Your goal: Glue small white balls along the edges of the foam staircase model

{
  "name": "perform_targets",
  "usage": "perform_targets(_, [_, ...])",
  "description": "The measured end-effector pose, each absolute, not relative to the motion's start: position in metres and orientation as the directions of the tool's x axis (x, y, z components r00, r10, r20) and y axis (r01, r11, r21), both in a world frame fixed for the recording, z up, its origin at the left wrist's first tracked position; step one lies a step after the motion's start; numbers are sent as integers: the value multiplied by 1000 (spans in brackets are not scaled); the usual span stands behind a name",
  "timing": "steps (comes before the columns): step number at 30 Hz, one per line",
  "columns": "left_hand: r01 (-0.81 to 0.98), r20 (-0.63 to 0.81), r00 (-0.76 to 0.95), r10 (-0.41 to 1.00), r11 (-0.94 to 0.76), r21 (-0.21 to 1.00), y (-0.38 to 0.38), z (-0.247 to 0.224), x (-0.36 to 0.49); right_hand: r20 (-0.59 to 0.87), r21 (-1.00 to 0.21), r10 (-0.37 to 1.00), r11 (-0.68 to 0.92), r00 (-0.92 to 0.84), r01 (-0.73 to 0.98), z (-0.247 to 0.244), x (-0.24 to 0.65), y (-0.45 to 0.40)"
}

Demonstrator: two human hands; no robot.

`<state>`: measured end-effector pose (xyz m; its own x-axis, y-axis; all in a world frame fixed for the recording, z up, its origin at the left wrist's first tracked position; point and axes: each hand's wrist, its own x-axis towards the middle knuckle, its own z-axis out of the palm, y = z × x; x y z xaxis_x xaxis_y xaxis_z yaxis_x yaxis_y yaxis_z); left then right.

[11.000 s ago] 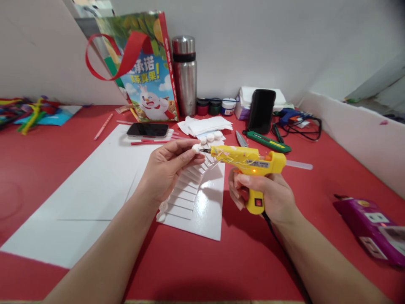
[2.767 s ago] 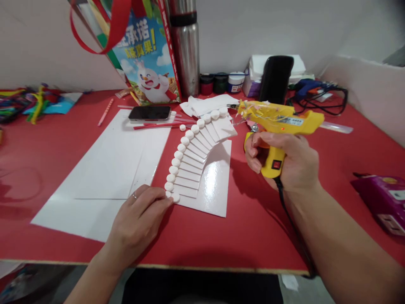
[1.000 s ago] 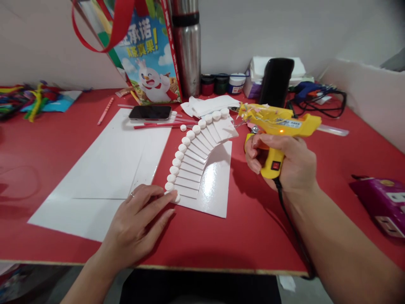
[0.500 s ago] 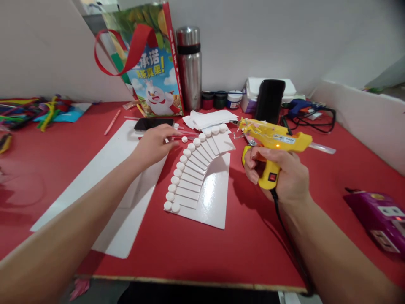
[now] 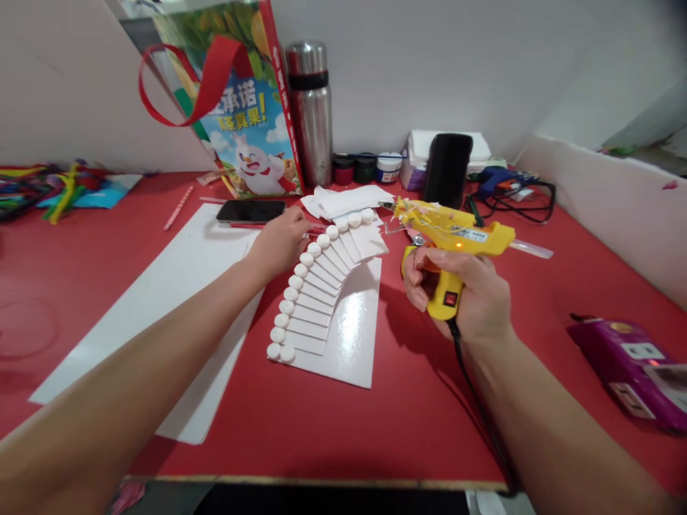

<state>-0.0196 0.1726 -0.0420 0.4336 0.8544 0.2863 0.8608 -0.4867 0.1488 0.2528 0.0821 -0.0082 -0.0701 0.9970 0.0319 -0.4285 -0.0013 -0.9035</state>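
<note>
My right hand (image 5: pixel 466 286) grips a yellow hot glue gun (image 5: pixel 448 225), its nozzle pointing left and a clear glue stick jutting from the back. My left hand (image 5: pixel 284 239) is closed, fingertips down on the table beside the far end of a curved piece; whatever is in them is hidden. This piece is a fan of white strips (image 5: pixel 311 315) on a glossy white board (image 5: pixel 354 343). Small white round discs (image 5: pixel 291 293) line its outer edge, with one more at the near corner. Thin strings of glue hang about the nozzle.
A white sheet (image 5: pixel 187 265) lies under my left arm, a phone (image 5: pixel 251 210) at its far end. Behind stand a gift bag (image 5: pixel 252 121), a steel flask (image 5: pixel 314 121), paint jars (image 5: pixel 365 169) and an upright black phone (image 5: pixel 448 170). A purple device (image 5: pixel 633 365) sits right.
My left hand has closed and come down over the spot where a loose white disc lay; that disc is now hidden. The whole view has shifted slightly. My right hand still holds the glue gun.
</note>
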Motion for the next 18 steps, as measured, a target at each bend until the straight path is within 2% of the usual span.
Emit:
perform_targets(5, [847,346,395,851,-483,220,163,-42,-17,40,-906,998,14,-52,-423,-8,252,82])
perform_targets(8, [842,374,391,841,-491,223,159,-42,-20,34,-909,998,13,-45,-417,-8,251,83])
perform_targets(12, [848,372,384,845,-482,219,156,-43,-23,19,-909,998,-9,-64,-416,-7,250,83])
perform_targets(18, [846,364,346,865,-456,277,151,-48,-21,27,-906,998,-2,-63,-423,-7,253,82])
